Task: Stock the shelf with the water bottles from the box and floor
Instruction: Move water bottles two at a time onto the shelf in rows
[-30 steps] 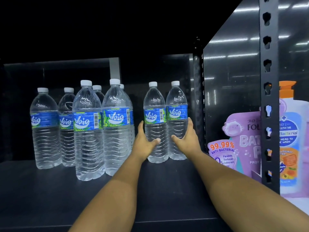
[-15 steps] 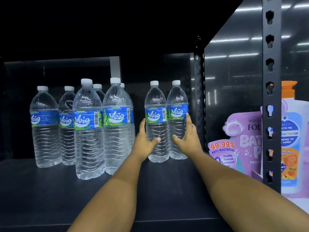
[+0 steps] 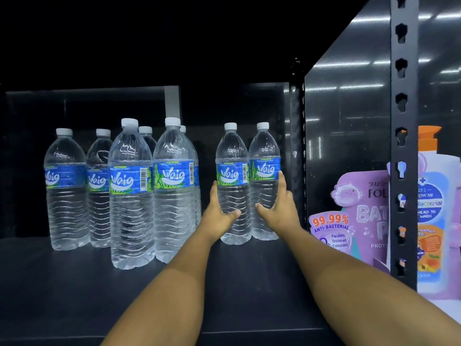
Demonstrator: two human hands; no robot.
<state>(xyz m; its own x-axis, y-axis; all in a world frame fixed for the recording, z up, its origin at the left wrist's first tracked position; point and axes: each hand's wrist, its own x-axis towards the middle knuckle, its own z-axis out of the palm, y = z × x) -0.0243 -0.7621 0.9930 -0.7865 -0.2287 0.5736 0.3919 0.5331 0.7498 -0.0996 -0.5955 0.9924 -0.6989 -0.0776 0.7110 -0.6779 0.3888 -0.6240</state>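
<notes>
Left hand: your left hand is wrapped round the lower body of the left bottle of the pair, thumb across the front, fingers up its left side. Grasping it.
Right hand: your right hand grips the right bottle of the pair, thumb on the front, index finger up the right side to the label edge. Grasping it too.
The pair: both upright on the shelf board, touching each other, at the right end near the black side panel. White caps on, blue Waig labels facing you.
Other bottles: six more to the left, all upright. Two in front — front-left bottle & front-right bottle, side by side, touching. Behind them a back row: far-left bottle, the next one, then two mostly hidden behind the front ones, caps only in view.
Gap: bare board between the front-right bottle & your pair; left hand sits in it.
Next bay: past the perforated upright post, a purple refill pouch marked 99.99% anti-bacterial & a pump bottle w/ orange top.
Box/floor: not in view.
</notes>
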